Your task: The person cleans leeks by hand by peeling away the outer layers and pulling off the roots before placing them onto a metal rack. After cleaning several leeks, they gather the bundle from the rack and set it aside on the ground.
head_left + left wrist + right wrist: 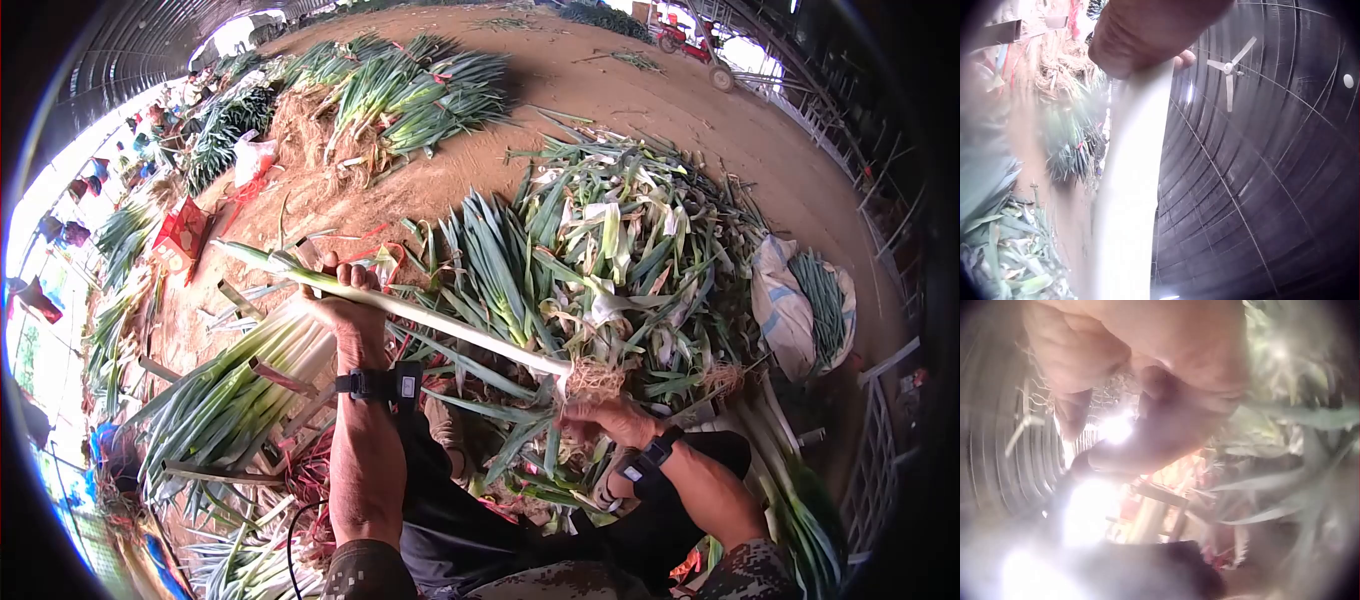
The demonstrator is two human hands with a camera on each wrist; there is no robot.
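Step looks like cleaning one leek (455,324); next move probably calls for steady left-side hold while right hand works root end. Left to right: stack of leeks (235,385) on rack; left hand (350,315) above it, fingers curled round leek near green end. White shank slopes down rightward to roots (597,380). Right hand (615,422) just below roots, fingers partly bent; can't tell whether it grips anything.
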